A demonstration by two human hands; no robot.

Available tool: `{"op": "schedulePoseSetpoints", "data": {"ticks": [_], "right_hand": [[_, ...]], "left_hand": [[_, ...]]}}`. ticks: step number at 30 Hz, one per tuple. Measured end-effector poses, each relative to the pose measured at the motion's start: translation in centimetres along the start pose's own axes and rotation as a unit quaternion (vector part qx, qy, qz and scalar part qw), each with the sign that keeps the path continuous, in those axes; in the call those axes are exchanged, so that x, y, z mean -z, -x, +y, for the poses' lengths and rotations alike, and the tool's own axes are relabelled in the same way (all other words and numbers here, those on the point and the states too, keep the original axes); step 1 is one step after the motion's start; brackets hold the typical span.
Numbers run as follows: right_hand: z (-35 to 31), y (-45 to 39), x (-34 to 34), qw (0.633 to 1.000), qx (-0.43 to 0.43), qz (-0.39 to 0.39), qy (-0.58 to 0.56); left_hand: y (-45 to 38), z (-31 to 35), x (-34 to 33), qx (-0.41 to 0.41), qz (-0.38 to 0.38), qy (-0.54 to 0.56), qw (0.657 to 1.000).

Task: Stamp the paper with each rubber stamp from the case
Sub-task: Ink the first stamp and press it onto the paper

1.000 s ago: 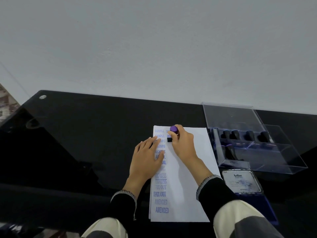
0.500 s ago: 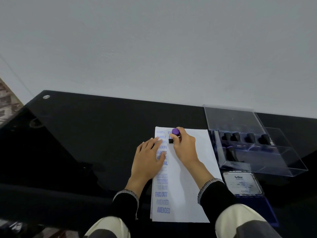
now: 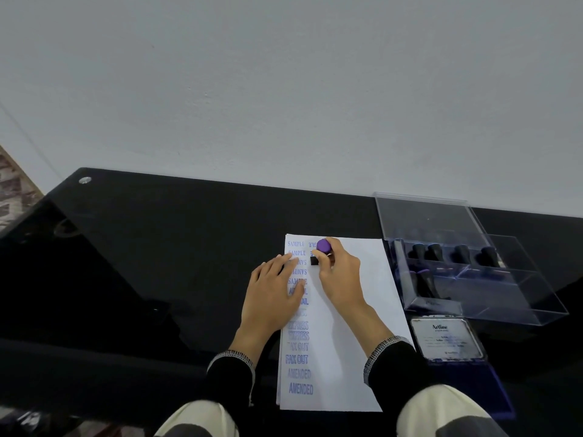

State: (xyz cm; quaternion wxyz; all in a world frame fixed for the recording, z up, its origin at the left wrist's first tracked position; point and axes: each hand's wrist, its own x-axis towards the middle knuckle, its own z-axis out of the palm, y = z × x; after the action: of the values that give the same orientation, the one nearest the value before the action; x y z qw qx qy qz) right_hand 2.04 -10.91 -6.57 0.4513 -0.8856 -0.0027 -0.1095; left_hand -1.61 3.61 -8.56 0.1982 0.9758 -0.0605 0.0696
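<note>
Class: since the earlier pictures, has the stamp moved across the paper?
Yes: the stamp sits slightly lower down the paper, nearer the person, judged against the printed SAMPLE column.

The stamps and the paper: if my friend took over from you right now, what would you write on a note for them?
Right hand grips the purple-topped stamp, its black base pressed on the paper near the top, second column.
Left hand lies flat on the paper's left edge, holding it steady.
The open clear case sits right of the paper, with five dark stamps visible inside. The ink pad sits in front of the case.
Done: the left column reads SAMPLE, AIR MAIL (partly hidden), EXPRESS, FAX OUT, AMENDED. A second column has just begun.
Left: lift this stamp, put it back, ink and press any stamps not yet used.
</note>
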Motion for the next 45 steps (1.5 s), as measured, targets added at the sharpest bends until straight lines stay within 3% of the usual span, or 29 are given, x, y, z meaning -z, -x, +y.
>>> {"op": "schedulePoseSetpoints", "data": {"ticks": [17,23,28,38,45], "right_hand": [[-0.4,-1.4,0.9,0.999,-0.013,-0.034,-0.011],[-0.1,-1.8,3.5,0.974,-0.091,0.116,-0.174],[0.1,-2.0,4.3,0.963,-0.104,0.154,-0.196],[-0.5,-1.1,3.8,0.962,-0.098,0.141,-0.212],[-0.3,2.2,4.6,0.965,-0.092,0.092,-0.228]], "left_hand": [[-0.3,-0.3,-0.5,0.012,0.006,-0.002,1.000],[-0.2,-0.4,-0.5,0.010,0.008,0.010,1.000],[-0.3,-0.4,-0.5,0.009,0.007,0.014,1.000],[-0.3,-0.3,-0.4,0.010,-0.005,0.018,1.000],[-0.1,-0.3,0.0,-0.019,0.037,0.068,0.997]]}}
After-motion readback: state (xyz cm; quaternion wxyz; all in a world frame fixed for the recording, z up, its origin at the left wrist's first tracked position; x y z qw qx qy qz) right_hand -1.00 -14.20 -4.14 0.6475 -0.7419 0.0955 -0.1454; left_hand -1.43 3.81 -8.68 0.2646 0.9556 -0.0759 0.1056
